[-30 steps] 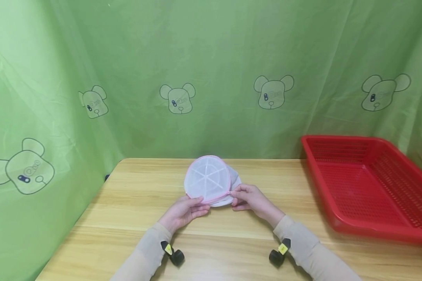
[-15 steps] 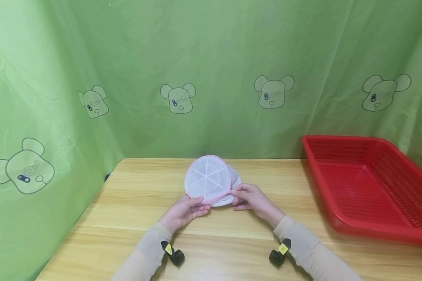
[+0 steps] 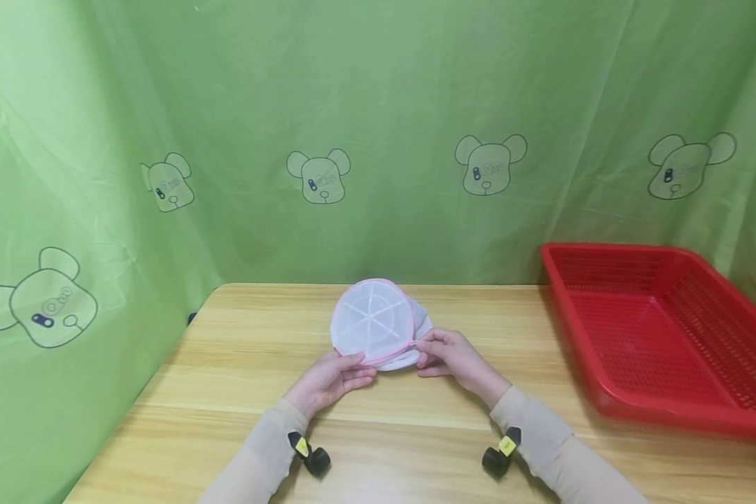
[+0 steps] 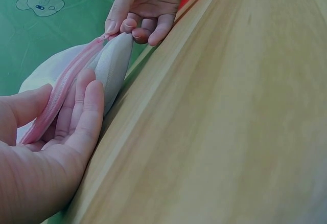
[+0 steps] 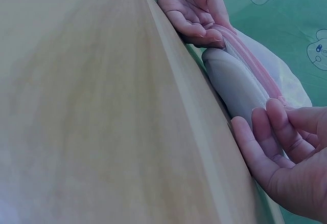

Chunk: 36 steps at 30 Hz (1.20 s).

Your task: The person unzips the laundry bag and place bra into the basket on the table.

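A round white mesh laundry bag (image 3: 372, 315) with a pink zipper (image 4: 62, 88) around its top stands near the far middle of the table. My left hand (image 3: 329, 380) grips its near left rim, thumb on top and fingers underneath. On the right side, my right hand (image 3: 458, 358) pinches the zipper pull (image 3: 414, 344) between thumb and index finger. The bag's lower, greyish-white side (image 5: 232, 78) bulges out below the zipper in the right wrist view. Its far side is hidden.
A red plastic basket (image 3: 595, 364) with slotted walls stands at the right of the wooden table (image 3: 378, 448). A green curtain (image 3: 403, 84) printed with bear heads hangs behind the table and on both sides.
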Available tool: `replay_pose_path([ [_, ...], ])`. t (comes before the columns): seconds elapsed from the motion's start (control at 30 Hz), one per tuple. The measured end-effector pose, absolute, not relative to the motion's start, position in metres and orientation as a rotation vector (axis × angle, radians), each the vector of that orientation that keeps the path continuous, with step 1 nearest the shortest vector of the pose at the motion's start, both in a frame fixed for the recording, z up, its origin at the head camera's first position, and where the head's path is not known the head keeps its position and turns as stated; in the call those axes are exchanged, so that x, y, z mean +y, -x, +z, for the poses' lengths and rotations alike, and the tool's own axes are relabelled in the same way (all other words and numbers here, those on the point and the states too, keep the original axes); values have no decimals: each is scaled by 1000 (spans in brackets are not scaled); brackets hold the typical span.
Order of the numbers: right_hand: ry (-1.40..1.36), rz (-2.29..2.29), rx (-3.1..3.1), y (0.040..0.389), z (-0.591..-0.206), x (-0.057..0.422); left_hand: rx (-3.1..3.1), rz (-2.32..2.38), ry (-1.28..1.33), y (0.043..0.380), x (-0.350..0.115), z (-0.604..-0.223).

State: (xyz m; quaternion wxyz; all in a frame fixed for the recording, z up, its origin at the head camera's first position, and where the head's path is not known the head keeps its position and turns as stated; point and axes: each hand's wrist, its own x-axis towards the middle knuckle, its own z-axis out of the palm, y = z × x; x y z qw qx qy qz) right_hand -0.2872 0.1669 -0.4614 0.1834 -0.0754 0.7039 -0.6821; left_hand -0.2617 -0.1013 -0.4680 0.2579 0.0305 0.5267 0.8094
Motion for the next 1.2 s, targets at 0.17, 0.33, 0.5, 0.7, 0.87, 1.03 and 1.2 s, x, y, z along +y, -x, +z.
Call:
replay_pose_path([
  [0.17,223,-1931,1980,287,-461,167,1411,2199,-124,261,-102,-468],
  [0.33,232,-1932,1973,287,-461,168,1437,2186,-44,264,-101,-468],
  [0.5,241,-1932,1976,286,-460,168,1437,2182,-22,264,-100,-468],
  [0.7,224,-1945,1980,288,-462,169,1432,2185,-14,264,-100,-468],
  [0.87,239,-1947,1972,287,-460,169,1439,2183,-18,264,-100,-468],
  [1.03,228,-1951,1969,287,-460,169,1443,2178,-23,264,-100,-468],
  [1.2,222,-1949,1969,287,-461,169,1438,2181,-20,264,-100,-467],
])
